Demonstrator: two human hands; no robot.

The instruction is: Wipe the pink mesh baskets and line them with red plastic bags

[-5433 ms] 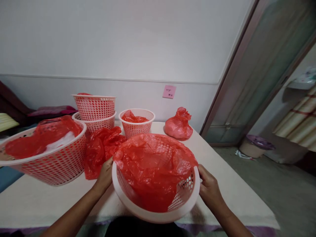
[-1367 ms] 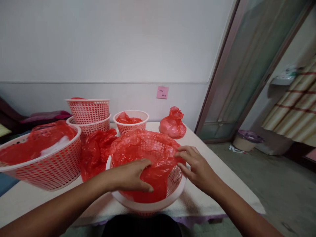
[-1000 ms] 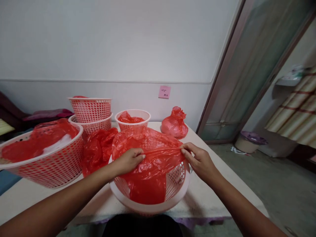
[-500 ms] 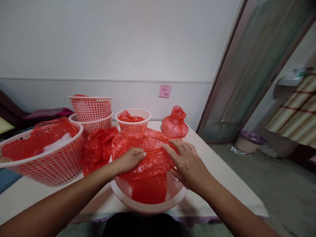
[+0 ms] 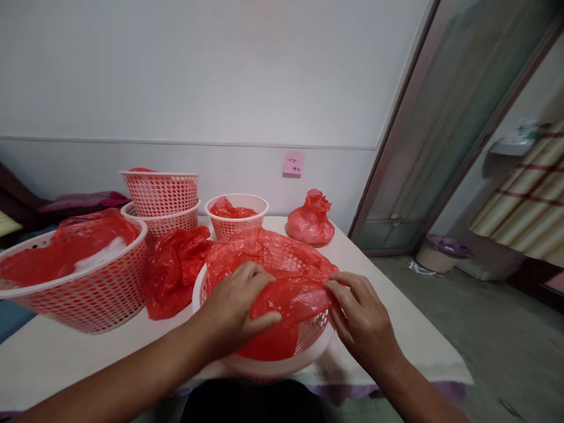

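Observation:
A pale pink plastic basket [image 5: 304, 358] with mesh sides stands right in front of me at the table's near edge. A thin red plastic bag [image 5: 282, 296] lines it, draped over the far rim and bunched across the middle. My right hand [image 5: 363, 311] pinches the bag's edge by the basket's right rim. Over the left part of the bag lies my left hand [image 5: 240, 305], its thumb apart from the fingers; the fingertips rest against the film. Beside the basket, a crumpled red plastic bag [image 5: 174, 273] sits on the table.
A large bag-lined basket [image 5: 106, 288] stands at left, stacked baskets [image 5: 161, 197] behind it. A smaller basket [image 5: 238, 224] and a knotted red bag [image 5: 311, 220] stand at the back of the cloth-covered table [image 5: 396, 335]. A bin [image 5: 440, 252] is on the floor at right.
My left hand has come toward me and its thumb has spread away from the fingers. My right hand has moved right and closed on the bag's edge, drawing the film rightward.

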